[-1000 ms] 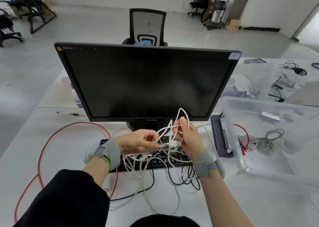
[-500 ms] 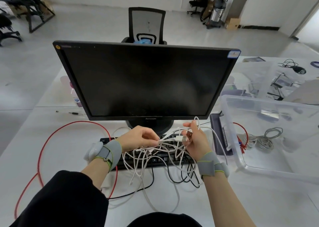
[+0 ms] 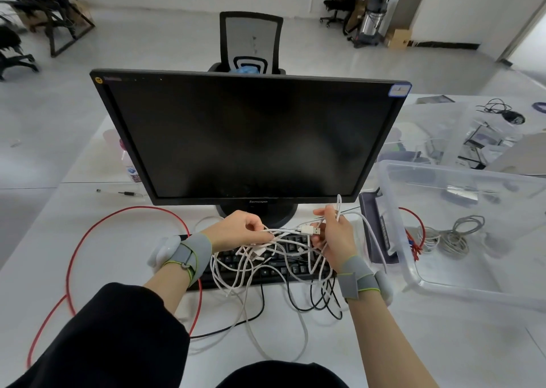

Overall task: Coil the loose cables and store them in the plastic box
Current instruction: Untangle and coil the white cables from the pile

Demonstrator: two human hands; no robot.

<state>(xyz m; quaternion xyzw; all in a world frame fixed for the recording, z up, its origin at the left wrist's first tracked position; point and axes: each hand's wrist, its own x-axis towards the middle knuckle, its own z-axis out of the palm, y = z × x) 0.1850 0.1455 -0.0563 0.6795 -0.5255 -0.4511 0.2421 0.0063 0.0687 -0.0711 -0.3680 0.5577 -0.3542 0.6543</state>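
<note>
Above the keyboard (image 3: 266, 266), left hand (image 3: 239, 229) pinches strands of the white cable tangle (image 3: 274, 251); right hand (image 3: 334, 234) grips other strands beside a USB plug (image 3: 311, 229). Loops sag onto keys and desk. Red cable (image 3: 74, 249) arcs left. Plastic box (image 3: 461, 228) sits right, holding a coiled grey cable (image 3: 455, 237). Monitor (image 3: 251, 136) behind.

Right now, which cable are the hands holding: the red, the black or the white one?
The white cable. Both the left hand and right hand grip it; the red cable and black cable lie untouched on the table.
</note>
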